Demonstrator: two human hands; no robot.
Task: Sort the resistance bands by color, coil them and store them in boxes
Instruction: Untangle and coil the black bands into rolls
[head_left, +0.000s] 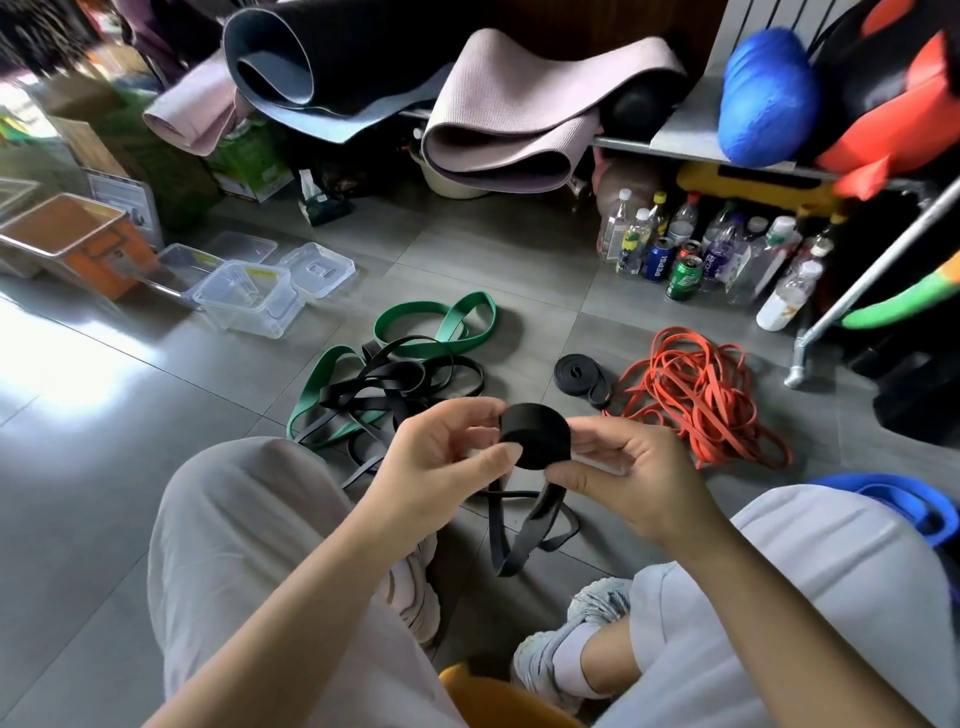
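Our left hand (441, 457) and right hand (628, 467) fingers pinch the soft, probably springy coil (535, 434) by its rim, lest it unwind.

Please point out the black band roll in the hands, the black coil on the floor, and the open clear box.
Half-wound black rubber band roll (535, 436): head view, its outer wrap.
Small flat black rubber coil (572, 371): head view, wound top face.
Open clear plastic box (247, 318): head view, front wall.

The black coil (535, 436) is trailing a loose tail. Green bands (457, 319) and red bands (701, 395) are lying on the floor (156, 415).
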